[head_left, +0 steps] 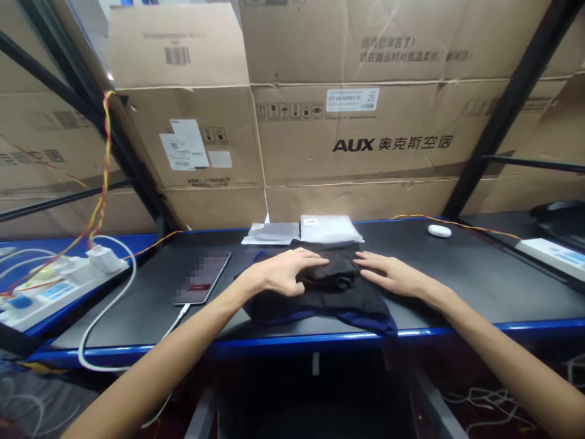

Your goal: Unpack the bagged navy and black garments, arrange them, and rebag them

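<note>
A dark garment [320, 305] with blue edging lies partly folded at the front of the shelf, its lower corner reaching the blue edge. On its left part rests my left hand [286, 272], open, fingers stretched to the right and thumb apart. My right hand [393, 275] is open too, its spread fingertips touching the right side of the folded bundle. Neither hand grips the cloth. Just behind the garment lie two stacks of pale plastic bags, a left stack [274, 233] and a right stack [329, 230].
A phone [203, 279] on a white cable [132, 286] lies at left. Power strips stand at far left [59, 283] and far right [555, 253]. A white earbud case [439, 231] sits back right. Cardboard [292, 140] walls the rear between black posts.
</note>
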`<state>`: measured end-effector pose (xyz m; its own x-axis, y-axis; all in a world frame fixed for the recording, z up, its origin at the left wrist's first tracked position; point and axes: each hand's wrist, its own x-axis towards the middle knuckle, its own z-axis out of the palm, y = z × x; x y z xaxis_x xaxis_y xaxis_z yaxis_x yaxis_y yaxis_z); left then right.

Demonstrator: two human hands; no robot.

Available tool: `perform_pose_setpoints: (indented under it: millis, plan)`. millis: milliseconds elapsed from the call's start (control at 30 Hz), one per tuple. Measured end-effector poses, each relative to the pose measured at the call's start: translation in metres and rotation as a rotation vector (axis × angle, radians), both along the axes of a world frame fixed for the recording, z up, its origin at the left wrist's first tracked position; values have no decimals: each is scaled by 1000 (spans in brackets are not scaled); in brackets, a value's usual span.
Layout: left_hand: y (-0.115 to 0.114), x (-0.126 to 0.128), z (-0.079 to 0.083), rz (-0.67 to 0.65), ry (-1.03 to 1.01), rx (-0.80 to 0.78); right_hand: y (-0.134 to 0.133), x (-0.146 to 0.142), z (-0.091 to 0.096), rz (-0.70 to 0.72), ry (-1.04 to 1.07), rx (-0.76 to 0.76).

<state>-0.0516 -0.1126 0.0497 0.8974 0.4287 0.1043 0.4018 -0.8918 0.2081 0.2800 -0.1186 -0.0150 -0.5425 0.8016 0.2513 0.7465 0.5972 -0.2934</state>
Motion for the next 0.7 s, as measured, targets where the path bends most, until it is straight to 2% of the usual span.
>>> perform_pose_setpoints:
  millis: [100,267,433,567,633,700]
  plan:
    - [7,-2,-2,-14,-20,-4,1,0,-1,-2,15,10]
    - [11,10,-9,59,12,69,1,1,-4,3,31,13]
    - [9,24,-2,169,-4,144,0,1,-3,2,38,-7]
    - [1,50,5,335,-126,180,-3,0,2,23,107,-3]
    - [-5,69,3,411,-136,196,-4,0,5,20,167,-18]
    - [-11,88,-3,471,-79,202,-4,2,6,-42,229,-30]
